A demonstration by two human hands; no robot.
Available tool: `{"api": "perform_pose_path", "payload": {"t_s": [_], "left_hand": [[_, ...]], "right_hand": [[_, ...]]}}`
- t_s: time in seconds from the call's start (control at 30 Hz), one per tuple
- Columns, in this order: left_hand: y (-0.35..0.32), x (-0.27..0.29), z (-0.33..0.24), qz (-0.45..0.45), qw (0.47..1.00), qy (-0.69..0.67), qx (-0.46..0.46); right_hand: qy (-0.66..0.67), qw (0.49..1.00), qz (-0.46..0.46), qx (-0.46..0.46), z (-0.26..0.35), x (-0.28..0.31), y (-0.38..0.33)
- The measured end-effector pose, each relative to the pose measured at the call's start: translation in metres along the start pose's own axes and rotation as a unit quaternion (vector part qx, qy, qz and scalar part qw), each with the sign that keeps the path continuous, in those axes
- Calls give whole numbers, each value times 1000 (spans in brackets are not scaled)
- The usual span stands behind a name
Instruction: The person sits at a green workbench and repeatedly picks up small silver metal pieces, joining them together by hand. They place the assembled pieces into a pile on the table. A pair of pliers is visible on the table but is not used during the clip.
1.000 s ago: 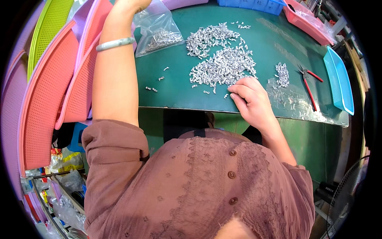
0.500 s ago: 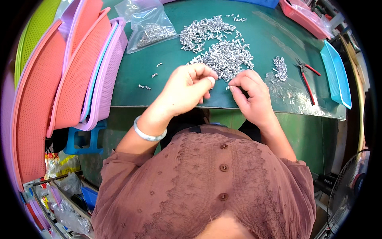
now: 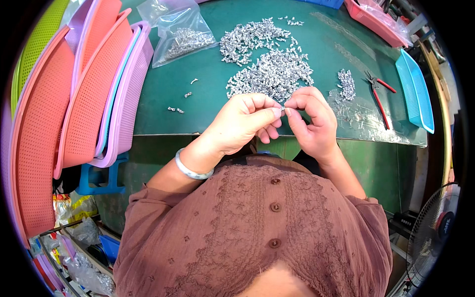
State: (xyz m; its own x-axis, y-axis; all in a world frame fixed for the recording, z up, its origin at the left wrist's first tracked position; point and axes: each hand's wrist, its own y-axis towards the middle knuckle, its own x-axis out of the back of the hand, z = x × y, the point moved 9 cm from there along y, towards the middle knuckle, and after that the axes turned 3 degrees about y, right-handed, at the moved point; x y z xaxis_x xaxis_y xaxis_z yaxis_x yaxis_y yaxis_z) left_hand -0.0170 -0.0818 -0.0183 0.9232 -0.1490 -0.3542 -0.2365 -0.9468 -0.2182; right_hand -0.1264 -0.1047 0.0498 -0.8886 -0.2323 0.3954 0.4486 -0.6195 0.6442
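Observation:
My left hand (image 3: 242, 121), with a pale bangle (image 3: 190, 166) on its wrist, pinches at the table's near edge. Its thumb and forefinger meet the fingertips of my right hand (image 3: 314, 123), also closed in a pinch. Between them shows a tiny silvery metal part (image 3: 282, 108), mostly covered by the fingers. Just beyond my hands lies a big heap of small silvery metal parts (image 3: 272, 74), touching a second heap (image 3: 250, 39) farther off. Several loose parts (image 3: 175, 110) lie to the left, and a smaller pile (image 3: 347, 84) to the right.
Red-handled pliers (image 3: 380, 101) rest on the green table (image 3: 336, 44), beside a blue tray (image 3: 415, 91). A clear bag of parts (image 3: 183, 42) lies far left, next to stacked plastic baskets (image 3: 131, 94). A pink basket (image 3: 373, 24) stands far right; a fan (image 3: 430, 232) is low right.
My left hand has moved right and slightly nearer to me. Its fingertips now meet those of my right hand at the small part. The whole view has shifted a little.

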Motion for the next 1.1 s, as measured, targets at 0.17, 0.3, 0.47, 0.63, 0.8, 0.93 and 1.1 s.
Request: {"api": "perform_pose_path", "payload": {"t_s": [0.17, 0.3, 0.47, 0.63, 0.8, 0.93, 1.1], "left_hand": [[2, 2, -4, -24, 997, 66, -29], [3, 2, -6, -29, 993, 104, -41], [3, 1, -6, -38, 994, 91, -47], [5, 2, -5, -39, 995, 74, -52], [7, 6, -8, -48, 997, 36, -57], [9, 10, -4, -35, 997, -57, -46], [11, 9, -2, -15, 995, -92, -47]], "right_hand": [[20, 999, -6, -25, -2, 1, 0], [7, 1000, 16, -15, -1, 0, 1], [16, 999, 19, -20, -5, 2, -1], [12, 1000, 19, -10, -2, 2, 0], [-138, 990, 39, -3, -6, 10, 3], [-220, 971, 94, -2, -8, 6, 1], [-163, 983, 78, -20, -10, 15, 1]]}}
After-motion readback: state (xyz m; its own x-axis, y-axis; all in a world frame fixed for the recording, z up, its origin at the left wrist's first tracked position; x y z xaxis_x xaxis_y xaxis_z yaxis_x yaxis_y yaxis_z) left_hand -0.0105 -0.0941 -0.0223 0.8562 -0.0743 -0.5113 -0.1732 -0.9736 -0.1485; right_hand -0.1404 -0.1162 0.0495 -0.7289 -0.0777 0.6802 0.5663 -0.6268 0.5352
